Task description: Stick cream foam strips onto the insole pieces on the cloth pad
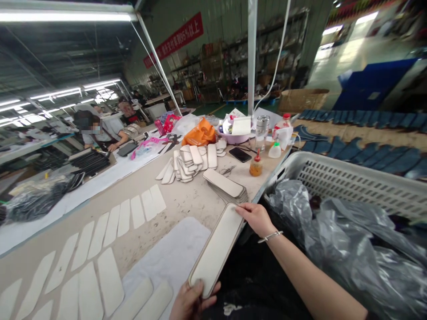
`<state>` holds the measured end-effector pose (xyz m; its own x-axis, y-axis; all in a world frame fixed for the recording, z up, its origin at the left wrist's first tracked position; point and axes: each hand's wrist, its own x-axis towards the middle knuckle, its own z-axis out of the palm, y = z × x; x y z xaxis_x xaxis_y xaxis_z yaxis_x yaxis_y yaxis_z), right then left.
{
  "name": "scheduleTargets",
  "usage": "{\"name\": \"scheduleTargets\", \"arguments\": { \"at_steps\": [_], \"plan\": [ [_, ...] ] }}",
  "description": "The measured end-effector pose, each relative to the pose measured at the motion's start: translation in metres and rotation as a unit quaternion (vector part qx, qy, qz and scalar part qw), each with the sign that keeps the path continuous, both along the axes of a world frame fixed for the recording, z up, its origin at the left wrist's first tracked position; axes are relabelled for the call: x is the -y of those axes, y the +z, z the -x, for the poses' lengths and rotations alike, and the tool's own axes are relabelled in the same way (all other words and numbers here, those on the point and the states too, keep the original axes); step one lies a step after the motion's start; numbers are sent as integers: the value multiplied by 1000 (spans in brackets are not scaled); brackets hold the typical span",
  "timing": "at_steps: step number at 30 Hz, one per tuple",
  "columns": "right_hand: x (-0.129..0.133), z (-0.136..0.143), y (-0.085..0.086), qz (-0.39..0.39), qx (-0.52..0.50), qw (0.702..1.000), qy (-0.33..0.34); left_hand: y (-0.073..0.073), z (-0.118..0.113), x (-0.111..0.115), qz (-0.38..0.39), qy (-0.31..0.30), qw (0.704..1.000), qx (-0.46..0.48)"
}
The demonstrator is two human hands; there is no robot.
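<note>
A long cream piece with rounded corners and a dark edge (216, 249) is held at a slant over the table's near edge. My left hand (193, 300) grips its lower end, thumb on top and fingers beneath. At its upper end, my right hand (255, 218) pinches the corner between thumb and fingers. Just beyond lies a neat stack of similar pieces (224, 183). A looser heap of them (188, 162) sits farther back. Flat cream strips (124, 218) lie in rows at the left, and a white cloth (170, 244) is spread beside the held piece.
A white plastic basket (360, 173) with grey plastic bags (343, 240) stands close on the right. Farther back are a phone (240, 154), an orange glue bottle (256, 165), a jar (262, 133) and an orange bag (200, 132). Another person (103, 131) sits across at the left.
</note>
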<state>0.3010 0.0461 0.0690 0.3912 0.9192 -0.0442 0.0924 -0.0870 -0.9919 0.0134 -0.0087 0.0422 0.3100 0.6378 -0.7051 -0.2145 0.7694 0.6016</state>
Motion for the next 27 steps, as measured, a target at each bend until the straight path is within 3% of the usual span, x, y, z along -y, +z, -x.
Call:
{"name": "scheduleTargets", "arguments": {
  "at_steps": [8,14,19,22,27],
  "plan": [
    [7,-30,-7,8,-83,996,-15,18,-17,-13,-94,-49,994,36],
    [14,-41,-21,18,-119,992,-39,18,-33,-12,-90,-59,993,52],
    [32,-41,-32,39,-163,986,-4,25,-20,-16,-61,-60,996,21],
    [53,-45,-57,73,-183,980,-12,39,-4,-29,-45,-46,997,30],
    [96,-57,-125,147,-132,979,-56,83,12,-71,-93,-42,995,19]
  ]
}}
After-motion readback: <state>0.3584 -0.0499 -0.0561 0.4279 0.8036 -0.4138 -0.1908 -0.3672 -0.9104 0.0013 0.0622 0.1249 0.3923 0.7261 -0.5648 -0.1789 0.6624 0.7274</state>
